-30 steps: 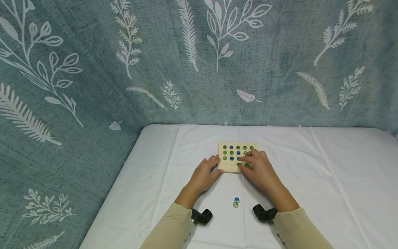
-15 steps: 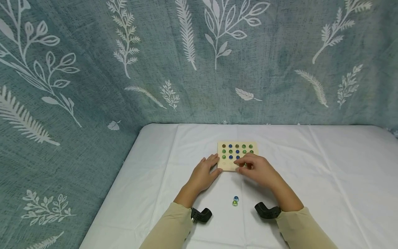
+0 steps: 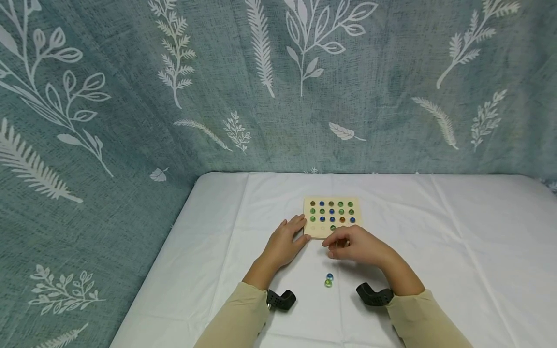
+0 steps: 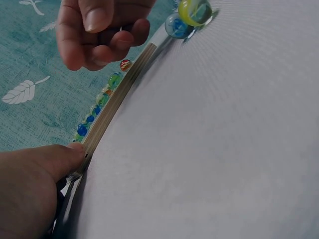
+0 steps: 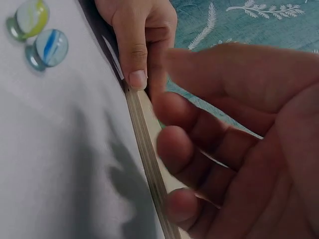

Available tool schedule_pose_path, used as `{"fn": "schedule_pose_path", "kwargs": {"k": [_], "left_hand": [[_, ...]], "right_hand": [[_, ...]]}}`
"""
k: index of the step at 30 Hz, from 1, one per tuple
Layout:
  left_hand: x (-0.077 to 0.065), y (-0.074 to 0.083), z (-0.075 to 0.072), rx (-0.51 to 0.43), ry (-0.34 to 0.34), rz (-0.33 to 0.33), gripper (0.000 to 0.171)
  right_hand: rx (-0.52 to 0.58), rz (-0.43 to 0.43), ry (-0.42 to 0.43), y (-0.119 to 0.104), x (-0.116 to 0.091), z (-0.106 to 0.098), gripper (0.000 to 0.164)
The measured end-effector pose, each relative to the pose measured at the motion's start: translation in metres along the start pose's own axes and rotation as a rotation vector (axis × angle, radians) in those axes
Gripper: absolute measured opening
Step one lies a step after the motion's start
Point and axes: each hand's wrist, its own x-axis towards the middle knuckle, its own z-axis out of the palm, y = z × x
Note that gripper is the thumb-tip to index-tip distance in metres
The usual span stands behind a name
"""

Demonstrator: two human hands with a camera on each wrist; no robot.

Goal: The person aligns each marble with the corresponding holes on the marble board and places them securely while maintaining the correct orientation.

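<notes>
A pale wooden board (image 3: 318, 233) lies on the white cloth, with rows of green, blue and brownish glass marbles in its hollows. Two hollows at the left of its near row are bare. My left hand (image 3: 283, 244) rests against the board's left side, its thumb (image 4: 70, 158) touching the near corner. Just in front of the board hovers my right hand (image 3: 359, 245), fingers loosely bent and nothing between them in the right wrist view. It hides the board's near right part. Nearer to me, a blue-streaked marble (image 3: 329, 277) and a yellow-green marble (image 3: 328, 283) sit together.
White cloth (image 3: 435, 256) covers the table and has fold creases. Behind and at the left hangs a blue-green curtain (image 3: 278, 130) with white leaf prints. Black wrist devices sit on the left wrist (image 3: 282, 300) and right wrist (image 3: 374, 295).
My right hand has drawn back from the board's near rows toward me, uncovering more marbles. The left hand stays at the board's side, and the two loose marbles lie where they were.
</notes>
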Motion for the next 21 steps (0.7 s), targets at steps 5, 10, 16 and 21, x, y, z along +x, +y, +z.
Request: {"fn": "schedule_pose_path", "kwargs": {"k": [5,10,16,21], "left_hand": [[0.0009,0.0001,0.0002,-0.007,0.0,-0.002,0.055],[0.0006,0.0003,0.0003,-0.01,0.005,-0.004,0.054],[0.0007,-0.0002,0.0008,-0.013,0.007,-0.004,0.055],[0.0001,0.0,-0.0005,-0.016,0.004,-0.006,0.054]], "right_hand": [[0.037,0.018,-0.104,0.0005,-0.0006,0.0013,0.021],[0.036,0.037,-0.195,0.0037,0.0001,0.0033,0.022],[0.008,0.049,-0.241,0.0027,-0.0008,0.0057,0.025],[-0.054,0.029,-0.256,0.0033,-0.0004,0.0076,0.026]]}}
